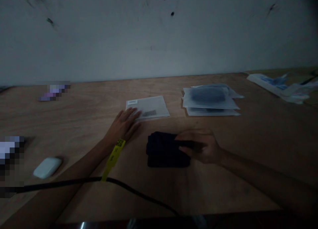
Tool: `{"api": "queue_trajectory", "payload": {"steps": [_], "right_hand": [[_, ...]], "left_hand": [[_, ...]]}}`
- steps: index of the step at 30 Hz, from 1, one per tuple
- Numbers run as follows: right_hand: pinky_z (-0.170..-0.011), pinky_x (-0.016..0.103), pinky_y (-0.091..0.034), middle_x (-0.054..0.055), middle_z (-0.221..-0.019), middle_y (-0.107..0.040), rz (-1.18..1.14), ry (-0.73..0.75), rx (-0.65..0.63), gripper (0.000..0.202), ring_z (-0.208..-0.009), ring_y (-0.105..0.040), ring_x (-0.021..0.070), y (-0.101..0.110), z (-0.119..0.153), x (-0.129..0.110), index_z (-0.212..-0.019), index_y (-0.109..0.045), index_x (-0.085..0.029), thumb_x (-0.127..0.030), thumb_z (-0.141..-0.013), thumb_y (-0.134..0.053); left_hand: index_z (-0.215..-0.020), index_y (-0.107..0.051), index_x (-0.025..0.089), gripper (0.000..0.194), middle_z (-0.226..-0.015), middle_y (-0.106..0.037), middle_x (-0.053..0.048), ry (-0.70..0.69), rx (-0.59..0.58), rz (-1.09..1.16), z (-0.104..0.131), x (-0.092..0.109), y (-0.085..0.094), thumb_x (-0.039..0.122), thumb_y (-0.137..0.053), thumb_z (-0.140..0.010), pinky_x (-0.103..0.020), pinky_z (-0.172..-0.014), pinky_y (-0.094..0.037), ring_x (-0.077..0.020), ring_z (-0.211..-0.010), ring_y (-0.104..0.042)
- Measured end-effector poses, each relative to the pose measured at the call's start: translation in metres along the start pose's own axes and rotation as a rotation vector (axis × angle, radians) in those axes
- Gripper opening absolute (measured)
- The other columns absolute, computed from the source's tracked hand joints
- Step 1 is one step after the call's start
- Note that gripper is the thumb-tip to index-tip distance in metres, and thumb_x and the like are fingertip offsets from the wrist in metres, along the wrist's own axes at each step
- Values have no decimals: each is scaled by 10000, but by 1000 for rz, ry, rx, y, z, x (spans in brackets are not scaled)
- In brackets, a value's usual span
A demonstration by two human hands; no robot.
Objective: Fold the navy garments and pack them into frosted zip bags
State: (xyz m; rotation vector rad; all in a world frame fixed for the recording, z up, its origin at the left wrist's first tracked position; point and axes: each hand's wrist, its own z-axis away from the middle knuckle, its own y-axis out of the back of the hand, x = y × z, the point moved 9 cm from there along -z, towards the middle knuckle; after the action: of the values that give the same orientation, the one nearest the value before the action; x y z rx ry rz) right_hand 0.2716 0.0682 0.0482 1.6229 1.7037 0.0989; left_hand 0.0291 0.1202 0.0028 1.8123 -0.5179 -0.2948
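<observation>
Left hand [124, 123] spread on white packet [155, 106], right hand [205, 146] pinching dark cloth [164, 151], packet label [132, 102], yellow tag [114, 157], print too small to read

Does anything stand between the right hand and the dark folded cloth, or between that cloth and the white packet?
Nothing visible between either pair: the right hand grips the dark folded cloth. The left hand covers the near left corner of the white packet.

A folded cloth [164, 156] lies on a table [268, 133] — a flat packet [157, 104] behind it to the left, a stack of packets [211, 99] behind it to the right. Plastic wrapping [268, 85] rests far right, a small case [47, 167] near left.
</observation>
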Motion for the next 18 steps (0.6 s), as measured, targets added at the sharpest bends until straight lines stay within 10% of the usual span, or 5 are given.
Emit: {"api": "queue_trajectory", "payload": {"steps": [7, 13, 18], "right_hand": [[-829, 417, -556, 126, -1041, -719, -185, -44, -197, 401, -968, -671, 230, -12, -5, 4, -1165, -660, -143, -437, -901, -595], [-861, 426, -539, 128, -1088, -713, 168, 125, -192, 325, -997, -639, 234, -22, 1, -10, -1164, -647, -141, -234, -853, -633], [-691, 272, -562, 58, -913, -747, 29, -191, -45, 186, -778, -701, 164, -7, 1, 17, -1049, -688, -175, -235, -874, -670]], "left_hand": [[-1530, -348, 212, 610, -1558, -392, -124, -333, -102, 205, 9, 56, 7, 519, -401, -1005, -593, -1220, -140, -307, -1472, -304], [-1550, -301, 226, 675, -1563, -385, -120, -369, -171, 232, 10, 61, 1, 610, -350, -997, -601, -1218, -104, -312, -1484, -272], [-1573, -231, 218, 784, -1586, -342, -118, -389, -173, 263, 11, 61, 2, 699, -310, -959, -594, -1224, -61, -332, -1487, -252]]}}
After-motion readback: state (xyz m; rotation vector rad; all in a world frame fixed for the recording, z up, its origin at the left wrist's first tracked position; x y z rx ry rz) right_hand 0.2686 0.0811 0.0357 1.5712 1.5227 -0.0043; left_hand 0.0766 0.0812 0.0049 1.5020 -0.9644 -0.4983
